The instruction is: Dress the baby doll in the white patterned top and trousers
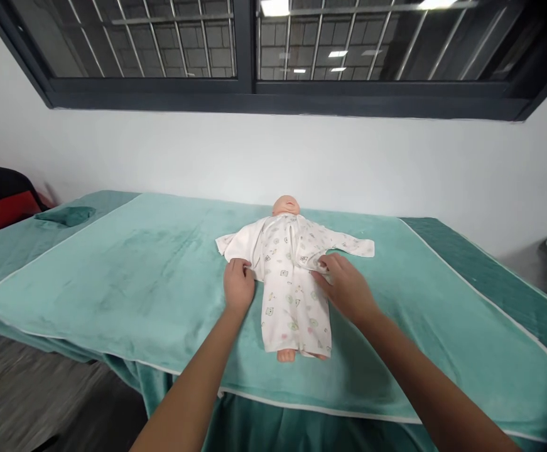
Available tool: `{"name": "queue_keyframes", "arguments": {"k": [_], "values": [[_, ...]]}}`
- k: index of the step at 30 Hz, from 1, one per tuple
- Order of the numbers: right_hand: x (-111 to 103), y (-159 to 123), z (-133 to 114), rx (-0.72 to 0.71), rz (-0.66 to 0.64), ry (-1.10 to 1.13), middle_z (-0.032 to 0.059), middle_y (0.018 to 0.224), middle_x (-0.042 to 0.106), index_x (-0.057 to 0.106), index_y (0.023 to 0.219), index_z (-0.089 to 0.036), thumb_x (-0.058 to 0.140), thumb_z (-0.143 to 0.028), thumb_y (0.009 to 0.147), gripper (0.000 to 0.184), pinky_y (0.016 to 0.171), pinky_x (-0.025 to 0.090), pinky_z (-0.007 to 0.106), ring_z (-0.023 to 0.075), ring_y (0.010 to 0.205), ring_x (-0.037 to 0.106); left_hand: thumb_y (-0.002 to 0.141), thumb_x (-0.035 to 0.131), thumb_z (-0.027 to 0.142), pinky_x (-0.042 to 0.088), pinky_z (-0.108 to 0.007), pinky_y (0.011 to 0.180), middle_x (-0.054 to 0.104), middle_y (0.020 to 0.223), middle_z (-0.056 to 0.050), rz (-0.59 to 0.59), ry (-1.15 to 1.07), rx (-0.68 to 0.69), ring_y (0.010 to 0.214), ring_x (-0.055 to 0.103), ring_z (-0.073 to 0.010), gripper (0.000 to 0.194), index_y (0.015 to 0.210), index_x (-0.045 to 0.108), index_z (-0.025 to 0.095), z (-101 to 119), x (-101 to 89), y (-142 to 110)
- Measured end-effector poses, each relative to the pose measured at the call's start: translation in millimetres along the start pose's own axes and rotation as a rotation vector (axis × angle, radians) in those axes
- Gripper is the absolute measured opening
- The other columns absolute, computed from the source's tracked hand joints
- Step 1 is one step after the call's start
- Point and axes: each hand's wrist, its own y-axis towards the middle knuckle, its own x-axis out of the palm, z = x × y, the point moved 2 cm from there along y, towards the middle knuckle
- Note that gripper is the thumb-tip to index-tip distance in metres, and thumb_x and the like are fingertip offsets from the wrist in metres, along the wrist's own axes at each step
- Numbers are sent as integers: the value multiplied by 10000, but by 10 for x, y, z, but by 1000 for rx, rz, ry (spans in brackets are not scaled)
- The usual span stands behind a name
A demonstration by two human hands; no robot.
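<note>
A baby doll (pixel 286 204) lies on its back with its head toward the wall and its feet toward me. It wears a white baby shirt (pixel 277 242) printed with small animals, its sleeves spread out to both sides. Matching white printed trousers (pixel 296 314) cover the legs, and the toes show below the hems. My left hand (pixel 239 285) is closed on the shirt's lower left edge, its fingertips partly hidden. At the shirt's lower right edge, my right hand (pixel 346 287) pinches the cloth between thumb and fingers.
A light green padded cover (pixel 113 276) with white piping lies over the bed, above darker green cloth (pixel 471 263). A red and black object (pixel 4 204) stands at the far left. Behind the bed are a white wall (pixel 198 150) and a dark-framed window (pixel 249 97).
</note>
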Motion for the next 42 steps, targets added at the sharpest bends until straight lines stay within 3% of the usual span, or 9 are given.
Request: {"name": "queue_keyframes", "arguments": {"k": [9,12,16,20,23,28,32,37,42], "values": [[-65,-134,60,-127,-264,122,20,781,562,495,778,-230,408,-335,1025,282,625,358,315,186,706,518,817,449,104,480,-410,923,631,983,-80,33,4,-38,1022,573,-259,179,895,570,209,13,-25,-13],[-93,32,136,-1,-197,329,10,730,558,495,719,-228,422,-444,1020,377,627,393,311,173,674,522,815,458,98,476,-410,947,632,1017,-81,46,18,-60,1045,569,-259,207,933,588,206,19,-25,-24],[55,500,196,221,100,520,58,1029,685,640,922,-237,468,-480,984,305,857,487,359,224,967,621,874,458,167,418,-491,1043,591,1254,-151,100,71,-148,1213,512,-318,278,1109,606,166,18,-24,-45],[359,1066,170,447,63,561,147,1424,565,578,1318,-186,498,-507,939,502,1104,396,510,314,1295,528,901,502,266,385,-531,1070,543,1372,-191,103,94,-313,1300,474,-357,369,1246,555,145,-46,-19,23],[526,1305,165,476,-72,529,181,1481,516,497,1436,-153,507,-517,933,621,1143,342,573,366,1372,468,895,541,309,397,-524,1046,596,1301,-193,112,79,-412,1255,520,-348,402,1263,535,148,-145,-12,177],[645,1210,281,373,-62,621,61,1564,442,474,1481,-279,510,-551,943,605,1201,298,544,322,1454,387,836,635,362,411,-495,973,681,1093,-119,77,31,-493,1044,609,-308,471,1258,555,171,-294,49,421],[700,1109,371,392,-62,709,25,1586,409,458,1495,-328,588,-572,903,654,1219,269,566,323,1473,357,861,593,398,442,-352,748,622,751,-9,27,-126,-553,723,573,-201,245,989,672,204,-303,90,445],[705,1134,376,431,-55,733,30,1574,427,481,1479,-330,622,-566,882,657,1219,248,599,330,1469,361,908,573,411,416,-260,642,570,720,24,103,-524,-430,674,512,-133,231,903,687,210,105,-26,465],[685,1130,366,428,-19,758,31,1524,494,516,1442,-330,625,-501,890,588,1193,306,595,320,1429,423,954,568,315,462,-269,743,645,827,10,-13,-525,30,789,586,-136,170,902,707,233,940,-131,427]]}}
